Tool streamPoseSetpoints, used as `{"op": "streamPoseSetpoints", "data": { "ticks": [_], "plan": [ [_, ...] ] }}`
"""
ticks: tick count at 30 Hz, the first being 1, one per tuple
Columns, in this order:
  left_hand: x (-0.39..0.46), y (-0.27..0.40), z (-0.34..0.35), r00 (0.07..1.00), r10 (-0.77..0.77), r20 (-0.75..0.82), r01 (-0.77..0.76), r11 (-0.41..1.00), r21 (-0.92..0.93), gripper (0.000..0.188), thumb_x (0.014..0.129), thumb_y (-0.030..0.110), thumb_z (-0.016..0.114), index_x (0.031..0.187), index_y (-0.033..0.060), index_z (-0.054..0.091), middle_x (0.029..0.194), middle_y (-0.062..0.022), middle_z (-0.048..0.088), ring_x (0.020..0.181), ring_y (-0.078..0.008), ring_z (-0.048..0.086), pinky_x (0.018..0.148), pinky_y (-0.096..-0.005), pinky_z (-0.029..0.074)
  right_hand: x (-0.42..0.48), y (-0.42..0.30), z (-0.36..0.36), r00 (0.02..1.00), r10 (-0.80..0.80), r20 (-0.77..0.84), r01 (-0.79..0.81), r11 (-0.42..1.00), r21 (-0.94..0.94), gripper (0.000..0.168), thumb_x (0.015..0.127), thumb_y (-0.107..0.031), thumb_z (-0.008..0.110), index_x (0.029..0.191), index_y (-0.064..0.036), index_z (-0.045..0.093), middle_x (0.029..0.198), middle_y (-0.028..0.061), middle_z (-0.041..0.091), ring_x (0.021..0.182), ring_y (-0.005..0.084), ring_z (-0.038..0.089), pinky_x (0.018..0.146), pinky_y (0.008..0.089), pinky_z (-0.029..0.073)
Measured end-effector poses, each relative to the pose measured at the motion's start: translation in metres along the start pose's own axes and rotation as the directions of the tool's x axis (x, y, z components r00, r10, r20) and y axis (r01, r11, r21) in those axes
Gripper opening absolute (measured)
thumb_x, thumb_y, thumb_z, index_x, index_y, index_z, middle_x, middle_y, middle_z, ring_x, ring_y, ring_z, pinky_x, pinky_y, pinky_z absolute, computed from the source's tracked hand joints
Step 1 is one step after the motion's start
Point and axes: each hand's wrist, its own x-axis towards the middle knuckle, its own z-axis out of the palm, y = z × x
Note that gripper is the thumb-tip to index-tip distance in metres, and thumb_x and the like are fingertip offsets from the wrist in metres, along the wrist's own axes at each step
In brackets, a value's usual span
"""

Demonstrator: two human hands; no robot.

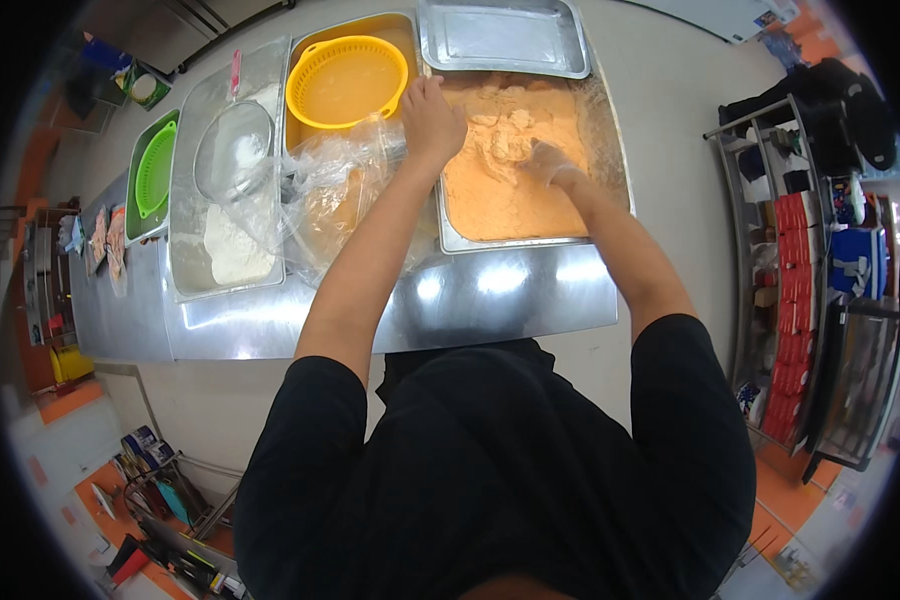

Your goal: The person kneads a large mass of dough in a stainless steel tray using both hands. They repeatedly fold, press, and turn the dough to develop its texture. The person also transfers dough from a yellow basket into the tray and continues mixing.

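Observation:
My right hand (550, 163), in a clear plastic glove, reaches into orange breading powder (517, 206) beside several powder-coated pieces (506, 135). Its fingertips are partly hidden, so I cannot tell whether they grip a piece. The powder fills a rectangular metal tray (521, 244). At this tray's left rim lies my left hand (433, 124), fingers bent; whether it grips the rim is not clear. Left of that hand, a yellow plastic strainer basket (349, 120) sits in a metal pan of orange-brown liquid. A crumpled clear plastic bag (345, 187) lies below the basket, partly behind my left forearm.
An upturned or shallow metal tray (502, 37) overlaps the powder tray's far end. Leftward, a long pan (184, 247) holds a round sieve (232, 150) and white flour (236, 247). Further left is a green basket (155, 169). A metal rack (735, 247) stands at right.

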Motion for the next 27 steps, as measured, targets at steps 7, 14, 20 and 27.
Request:
{"op": "streamPoseSetpoints", "data": {
  "ticks": [7, 14, 20, 27],
  "plan": [
    [-0.021, 0.005, -0.008, 0.994, -0.072, -0.086, 0.065, 0.994, -0.090, 0.044, 0.082, -0.004, 0.060, 0.126, 0.0040, 0.054, 0.143, -0.0190, 0.045, 0.134, -0.0387, 0.040, 0.114, -0.0478, 0.032, -0.038, 0.032, -0.045, 0.992, -0.121, 0.047, 0.125, 0.988, -0.089, 0.085, 0.091, -0.060, 0.062, 0.147, 0.003, 0.047, 0.132, 0.0296, 0.061, 0.125, 0.0385, 0.059, 0.107, 0.0456, 0.044],
    [-0.022, 0.008, -0.011, 0.984, -0.085, -0.159, 0.071, 0.993, -0.090, 0.043, 0.080, -0.004, 0.061, 0.122, 0.0046, 0.054, 0.139, -0.0176, 0.048, 0.131, -0.0380, 0.042, 0.112, -0.0465, 0.033, -0.006, -0.008, -0.006, 0.985, -0.172, -0.012, 0.166, 0.962, -0.218, 0.080, 0.096, -0.057, 0.054, 0.148, 0.004, 0.043, 0.131, 0.0331, 0.059, 0.125, 0.0396, 0.058, 0.107, 0.0470, 0.044],
    [-0.026, 0.004, -0.010, 0.981, -0.146, -0.126, 0.128, 0.981, -0.145, 0.041, 0.081, -0.002, 0.060, 0.120, 0.0047, 0.053, 0.130, -0.0155, 0.053, 0.125, -0.0366, 0.046, 0.108, -0.0462, 0.037, -0.101, -0.042, -0.016, 0.953, -0.123, 0.275, 0.190, 0.954, -0.231, 0.061, 0.098, -0.040, 0.053, 0.136, 0.007, 0.045, 0.120, 0.0308, 0.064, 0.115, 0.0408, 0.063, 0.097, 0.0483, 0.051],
    [-0.023, 0.011, -0.009, 0.980, -0.108, -0.168, 0.082, 0.985, -0.152, 0.041, 0.079, -0.003, 0.061, 0.118, 0.0035, 0.053, 0.124, -0.0146, 0.054, 0.121, -0.0365, 0.048, 0.105, -0.0464, 0.039, -0.023, -0.054, 0.039, 0.956, -0.289, 0.048, 0.292, 0.945, -0.146, 0.079, 0.098, -0.050, 0.052, 0.140, 0.015, 0.035, 0.095, 0.0315, 0.068, 0.092, 0.0420, 0.070, 0.077, 0.0488, 0.055]
  ]
}}
